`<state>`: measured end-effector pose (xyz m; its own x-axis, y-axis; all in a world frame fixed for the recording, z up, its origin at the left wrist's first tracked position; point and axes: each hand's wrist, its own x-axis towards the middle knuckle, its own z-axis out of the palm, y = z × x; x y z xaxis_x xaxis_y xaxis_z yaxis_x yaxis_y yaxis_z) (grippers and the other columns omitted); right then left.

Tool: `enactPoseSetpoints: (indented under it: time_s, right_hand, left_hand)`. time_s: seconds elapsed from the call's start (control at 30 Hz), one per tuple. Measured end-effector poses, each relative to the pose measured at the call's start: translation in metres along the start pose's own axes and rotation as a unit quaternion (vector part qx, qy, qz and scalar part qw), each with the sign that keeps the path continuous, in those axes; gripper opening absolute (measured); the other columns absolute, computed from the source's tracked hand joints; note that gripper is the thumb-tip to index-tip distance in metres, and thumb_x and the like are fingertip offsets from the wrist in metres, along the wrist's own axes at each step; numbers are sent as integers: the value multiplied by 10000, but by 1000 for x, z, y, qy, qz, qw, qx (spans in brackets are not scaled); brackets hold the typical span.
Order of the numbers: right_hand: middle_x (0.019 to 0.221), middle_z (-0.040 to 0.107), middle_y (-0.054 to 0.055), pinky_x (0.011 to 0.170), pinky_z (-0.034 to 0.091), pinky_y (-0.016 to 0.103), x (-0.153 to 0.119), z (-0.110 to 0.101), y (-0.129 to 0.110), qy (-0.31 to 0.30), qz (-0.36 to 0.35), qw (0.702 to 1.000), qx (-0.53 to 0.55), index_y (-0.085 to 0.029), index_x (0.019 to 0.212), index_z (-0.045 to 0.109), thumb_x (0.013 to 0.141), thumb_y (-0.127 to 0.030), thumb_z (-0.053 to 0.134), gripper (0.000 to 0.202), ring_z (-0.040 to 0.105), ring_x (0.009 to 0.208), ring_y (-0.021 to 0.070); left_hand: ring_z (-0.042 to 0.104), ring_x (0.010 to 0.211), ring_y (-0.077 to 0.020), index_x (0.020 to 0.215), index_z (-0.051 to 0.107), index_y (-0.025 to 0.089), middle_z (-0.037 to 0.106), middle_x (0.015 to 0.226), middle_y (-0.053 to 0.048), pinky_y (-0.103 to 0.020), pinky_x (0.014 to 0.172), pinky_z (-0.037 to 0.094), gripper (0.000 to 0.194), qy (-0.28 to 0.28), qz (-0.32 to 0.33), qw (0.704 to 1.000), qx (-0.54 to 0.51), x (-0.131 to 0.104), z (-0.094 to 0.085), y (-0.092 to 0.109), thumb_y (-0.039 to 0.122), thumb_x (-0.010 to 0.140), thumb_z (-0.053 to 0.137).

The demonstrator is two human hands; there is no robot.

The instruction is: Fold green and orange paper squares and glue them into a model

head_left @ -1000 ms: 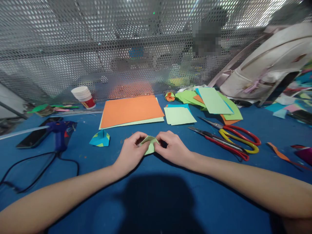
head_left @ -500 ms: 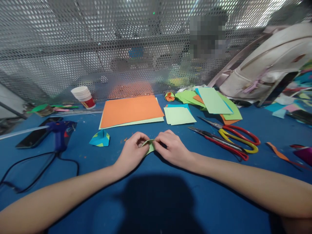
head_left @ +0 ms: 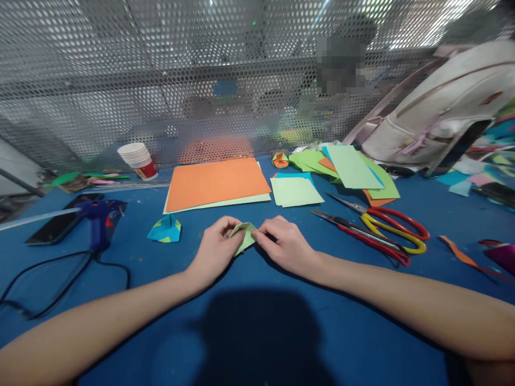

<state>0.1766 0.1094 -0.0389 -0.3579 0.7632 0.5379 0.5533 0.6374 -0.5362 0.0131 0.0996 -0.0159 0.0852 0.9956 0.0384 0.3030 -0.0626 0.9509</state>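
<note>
A small folded piece of light green paper [head_left: 246, 239] is held between my hands just above the blue table. My left hand [head_left: 217, 244] pinches its left side, thumb across the front and fingers behind. At its right edge, the thumb and fingertips of my right hand [head_left: 284, 244] are closed on the paper. To the left lies a blue and green folded paper piece [head_left: 166, 229], apart from both hands. Beyond my right hand is a stack of pale green paper squares [head_left: 296, 192]. The back of the folded paper is hidden.
Orange sheets [head_left: 217, 185] lie behind my hands. Scissors [head_left: 394, 222] and a red-handled cutting tool [head_left: 362, 236] are on the right. A blue glue gun [head_left: 98, 222], a phone [head_left: 52, 228] and paper cups [head_left: 139, 161] stand left. A perforated metal screen [head_left: 181, 69] and pale backpack [head_left: 446, 102] border the back.
The green paper has turned up between my fingers, so more of its face shows and a peak stands higher. Both hands have barely shifted.
</note>
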Motion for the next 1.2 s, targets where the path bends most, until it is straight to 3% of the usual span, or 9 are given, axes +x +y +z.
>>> enactPoseSetpoints:
  time_s: [0.13,0.3,0.47,0.67,0.87,1.0,1.1,1.2]
  right_hand:
    - [588,579,-10,617,351,266,1,-2,-1,-21,66,997,20,-187,607,506,861,-298,509,277,452,566,116]
    - [568,554,-8,618,352,262,2,-1,-1,-3,42,999,18,-189,579,466,858,-237,485,284,445,570,117]
    - [517,489,-30,603,343,254,2,-1,-1,10,20,999,28,-187,546,426,817,-203,501,282,411,522,98]
    - [513,494,-35,609,348,249,3,-1,-3,13,-1,999,42,-182,542,435,800,-187,499,266,417,516,88]
    - [512,482,-40,614,351,250,3,-1,-2,4,0,998,60,-185,539,419,787,-178,492,258,413,516,86]
    - [534,495,-34,621,349,256,4,-6,-3,-19,22,997,77,-187,561,439,807,-211,478,250,427,538,94]
    - [594,538,-17,620,349,260,6,-10,-4,-43,55,993,94,-186,621,484,859,-286,434,263,458,577,105]
    - [594,540,-24,616,346,264,7,-9,-5,-52,88,991,85,-184,640,491,833,-295,479,224,460,565,103]
  left_hand:
    - [527,580,-107,757,557,171,556,632,44,-222,538,412,96,6,-40,998,-46,0,1,0,255,725,591]
    - [558,611,-125,804,564,176,586,668,35,-251,589,446,124,-11,-50,996,-79,0,1,0,260,716,588]
    - [549,695,-132,895,634,187,620,828,-9,-253,614,422,179,30,36,998,36,1,-4,1,275,758,557]
    - [556,765,-143,749,651,176,609,820,-25,-258,667,422,183,7,132,986,98,2,-8,-1,261,823,508]
    - [547,745,-136,747,637,179,609,803,-16,-246,643,412,129,-2,147,983,106,2,-8,-1,221,810,533]
    - [540,718,-129,701,623,174,598,752,-8,-244,648,411,193,-13,150,984,97,2,-8,-1,263,838,519]
    - [549,776,-137,742,639,177,610,814,-17,-248,688,417,191,11,146,986,84,2,-8,-2,299,840,529]
    - [549,804,-142,762,642,180,611,848,-21,-250,691,418,197,30,137,987,81,2,-8,-1,320,840,529]
